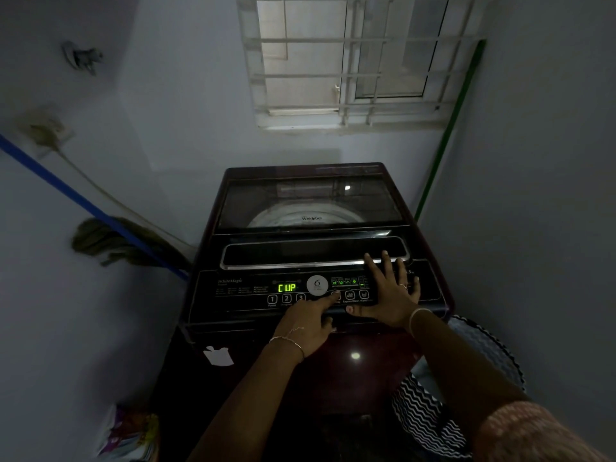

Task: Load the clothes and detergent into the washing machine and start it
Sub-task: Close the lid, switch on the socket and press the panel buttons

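Pressing washing machine panel (233, 291), seemingly, both hands (308, 323) (388, 295)

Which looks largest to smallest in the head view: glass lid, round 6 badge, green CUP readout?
1. glass lid
2. round 6 badge
3. green CUP readout, slightly smaller than the badge

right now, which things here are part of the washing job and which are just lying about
Job: washing machine, its control panel, left hand pressing it, right hand flat on it, laundry basket.
Lying about: mop, green pole.
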The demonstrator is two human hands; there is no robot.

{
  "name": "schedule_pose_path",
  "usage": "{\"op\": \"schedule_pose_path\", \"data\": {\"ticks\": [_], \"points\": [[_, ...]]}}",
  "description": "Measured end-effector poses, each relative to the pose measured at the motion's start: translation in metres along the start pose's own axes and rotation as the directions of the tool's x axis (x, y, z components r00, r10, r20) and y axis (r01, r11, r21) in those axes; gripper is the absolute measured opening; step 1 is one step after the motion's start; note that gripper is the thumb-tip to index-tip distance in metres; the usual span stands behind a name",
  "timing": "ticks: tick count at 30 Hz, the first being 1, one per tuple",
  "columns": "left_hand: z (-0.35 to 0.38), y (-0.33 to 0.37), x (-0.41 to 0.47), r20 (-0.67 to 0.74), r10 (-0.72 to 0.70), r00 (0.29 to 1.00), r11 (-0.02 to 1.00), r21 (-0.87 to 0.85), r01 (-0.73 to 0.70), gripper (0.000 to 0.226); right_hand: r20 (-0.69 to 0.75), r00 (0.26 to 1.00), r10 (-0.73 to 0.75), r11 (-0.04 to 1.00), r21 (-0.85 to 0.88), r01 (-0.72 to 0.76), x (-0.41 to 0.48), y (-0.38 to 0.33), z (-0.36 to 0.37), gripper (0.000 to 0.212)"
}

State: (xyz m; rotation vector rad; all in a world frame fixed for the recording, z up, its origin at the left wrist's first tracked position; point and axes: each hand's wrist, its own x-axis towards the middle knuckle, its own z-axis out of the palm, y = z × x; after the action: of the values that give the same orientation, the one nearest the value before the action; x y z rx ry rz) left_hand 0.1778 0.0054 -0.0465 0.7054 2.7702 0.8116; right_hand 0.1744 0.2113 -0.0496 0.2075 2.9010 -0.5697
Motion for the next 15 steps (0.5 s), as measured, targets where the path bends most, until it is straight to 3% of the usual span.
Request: {"op": "schedule_pose_path", "data": {"ticks": [15], "points": [[0.0036, 0.0001, -0.0027, 0.013, -0.006, 1.000, 1.000, 0.021, 0.006, 0.062, -0.011, 1.000, -0.007, 1.000, 0.002, 0.007, 0.0019, 0.0019, 0.0014, 0.122]]}}
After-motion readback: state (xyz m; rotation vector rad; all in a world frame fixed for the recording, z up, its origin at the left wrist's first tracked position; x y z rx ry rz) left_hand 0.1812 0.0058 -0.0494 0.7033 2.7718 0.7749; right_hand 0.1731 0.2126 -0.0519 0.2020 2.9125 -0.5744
